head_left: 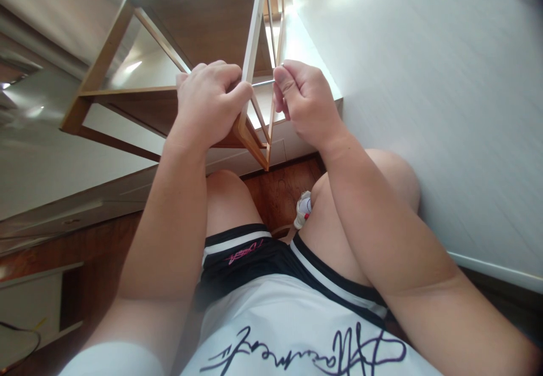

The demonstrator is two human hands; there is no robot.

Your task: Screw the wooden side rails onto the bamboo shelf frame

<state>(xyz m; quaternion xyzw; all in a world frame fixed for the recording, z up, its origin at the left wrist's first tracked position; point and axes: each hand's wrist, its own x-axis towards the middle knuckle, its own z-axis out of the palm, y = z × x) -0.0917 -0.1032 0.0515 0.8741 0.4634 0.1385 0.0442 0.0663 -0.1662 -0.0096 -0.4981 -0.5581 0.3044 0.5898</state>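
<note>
A wooden shelf unit (pixel 199 20) with thin slanted braces lies tipped on its side in front of me. My left hand (pixel 210 102) is closed around its white-edged front strut (pixel 253 37), thumb pressed against the edge. My right hand (pixel 303 102) is curled in a pinch just right of that strut, at the end of a thin metal rod (pixel 263 82) that runs between my hands. What the right fingers pinch is too small to make out. I am seated on the floor, both forearms reaching over my knees.
A white wall (pixel 424 82) rises close on the right, with a baseboard (pixel 496 268) along its foot. Dark wooden floor (pixel 275 189) shows between my knees, with a small white object (pixel 304 209) lying there. White cabinet fronts (pixel 51 155) stand to the left.
</note>
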